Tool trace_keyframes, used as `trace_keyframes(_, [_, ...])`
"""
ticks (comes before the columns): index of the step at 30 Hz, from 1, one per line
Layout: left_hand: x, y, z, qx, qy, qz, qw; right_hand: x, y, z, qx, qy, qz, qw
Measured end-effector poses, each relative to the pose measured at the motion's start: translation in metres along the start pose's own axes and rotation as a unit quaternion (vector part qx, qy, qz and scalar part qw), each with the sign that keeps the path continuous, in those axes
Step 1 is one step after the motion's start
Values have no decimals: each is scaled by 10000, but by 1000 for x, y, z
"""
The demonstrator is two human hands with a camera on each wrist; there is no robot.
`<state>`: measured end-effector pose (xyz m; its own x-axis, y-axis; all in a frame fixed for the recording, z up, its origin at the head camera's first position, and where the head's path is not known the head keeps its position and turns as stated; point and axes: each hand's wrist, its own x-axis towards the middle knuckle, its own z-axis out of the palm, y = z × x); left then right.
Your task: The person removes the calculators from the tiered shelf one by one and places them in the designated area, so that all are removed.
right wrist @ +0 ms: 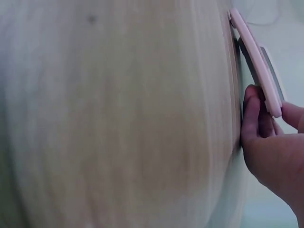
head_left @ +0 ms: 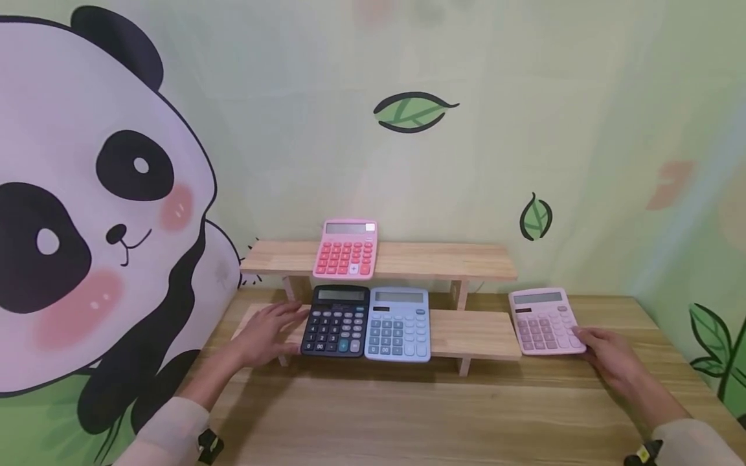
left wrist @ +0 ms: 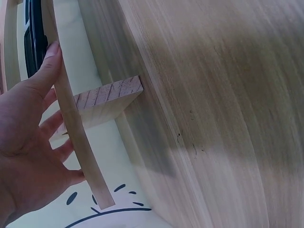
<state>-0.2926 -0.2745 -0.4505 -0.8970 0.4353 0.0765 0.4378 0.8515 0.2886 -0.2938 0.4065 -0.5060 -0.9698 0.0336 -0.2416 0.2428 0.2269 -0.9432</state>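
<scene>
My right hand (head_left: 614, 359) pinches the lower right corner of a pale pink calculator (head_left: 544, 323), thumb on top and fingers underneath. In the right wrist view that calculator (right wrist: 259, 61) is seen edge-on, tilted close over the tabletop. My left hand (head_left: 265, 333) rests at the left end of the lower shelf, its spread fingers beside a black calculator (head_left: 335, 321). Seen from the left wrist, the thumb (left wrist: 50, 64) lies at the shelf's front edge by the black calculator. A light blue calculator (head_left: 398, 323) sits right against the black one's right side.
A bright pink calculator (head_left: 346, 249) leans on the upper wooden shelf (head_left: 437, 259). The lower wooden shelf (head_left: 474, 333) stands in front of it on short legs. Both are on a wood-grain table (head_left: 408, 414), with a panda-printed backdrop (head_left: 280, 129) behind.
</scene>
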Motion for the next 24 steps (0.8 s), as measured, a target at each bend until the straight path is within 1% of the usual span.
trace_keyframes(2, [0,0,-2,4,47,15,10000,0,-3,1,-210,82,6,9997])
trace_keyframes(5, [1,-1,-4,8,78,28,10000,-1,-8,1,-604,313,83,9976])
trace_keyframes(10, [2,-1,-3,-63,-6,-31,10000,-1,-12,1,-1318,701,186,9886])
trace_keyframes(13, [2,0,-1,-120,-16,-27,9999,-2,-13,0,-1751,906,10,9804])
trace_keyframes(16, [2,0,1,-123,39,26,9999,-3,-13,0,-2099,986,-193,9726])
trace_keyframes(18, [1,0,1,-117,51,17,9999,-3,-13,0,-2254,974,-306,9689])
trace_keyframes(20, [1,-1,0,-86,22,-18,10000,-3,-13,1,-2379,984,-322,9658])
trace_keyframes(24, [0,-3,0,-68,-25,-89,9999,-2,-13,4,-2440,1019,-227,9641])
